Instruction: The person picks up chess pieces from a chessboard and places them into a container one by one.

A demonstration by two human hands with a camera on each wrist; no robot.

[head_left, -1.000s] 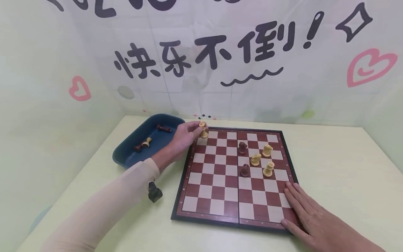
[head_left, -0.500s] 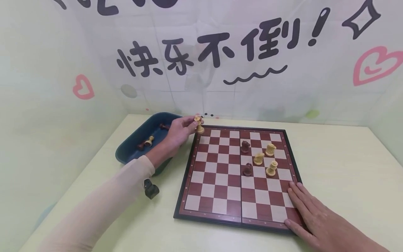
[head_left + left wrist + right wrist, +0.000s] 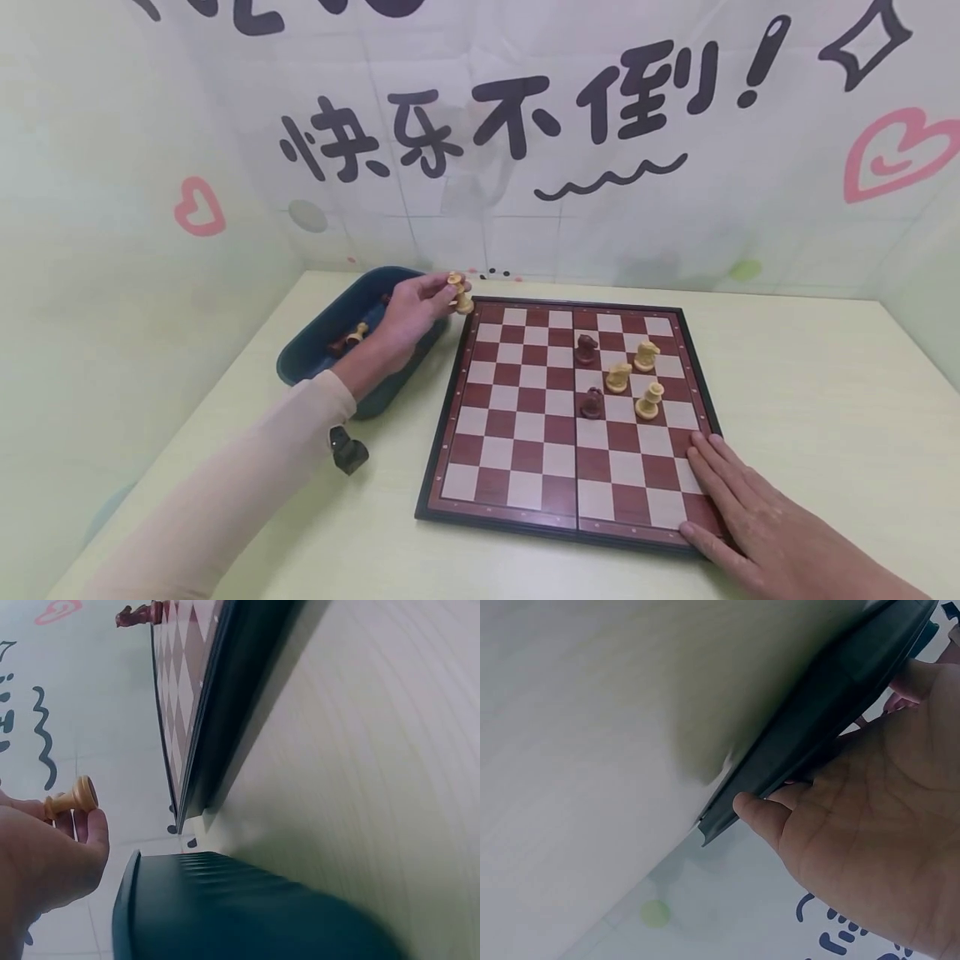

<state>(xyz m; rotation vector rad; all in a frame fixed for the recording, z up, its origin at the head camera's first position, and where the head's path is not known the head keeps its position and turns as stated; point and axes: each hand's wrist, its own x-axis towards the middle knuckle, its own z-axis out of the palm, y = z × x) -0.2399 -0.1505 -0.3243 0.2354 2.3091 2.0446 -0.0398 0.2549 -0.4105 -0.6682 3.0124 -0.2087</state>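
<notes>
My left hand (image 3: pixel 408 312) pinches a cream chess piece (image 3: pixel 461 293) between thumb and fingers, upright, between the blue tray and the far left corner of the chessboard (image 3: pixel 495 425). In the left wrist view the flared base of that chess piece (image 3: pixel 84 795) faces outward from the fingertips. My right hand (image 3: pixel 757 508) rests on the board's near right edge with fingers straight. On the board's right half stand two cream knights (image 3: pixel 618 378), a cream piece with a rounded top (image 3: pixel 649 401), a dark knight (image 3: pixel 587 348) and another dark piece (image 3: pixel 592 403).
The deep blue tray (image 3: pixel 300 354) stands left of the board, partly under my left forearm. A cream piece (image 3: pixel 357 333) and dark pieces lie in it. A printed cloth wall (image 3: pixel 510 225) rises behind the pale table (image 3: pixel 817 392).
My left hand has moved left and slightly up with the cream chess piece, from over the board's far left corner toward the tray. My right hand stays on the board's edge.
</notes>
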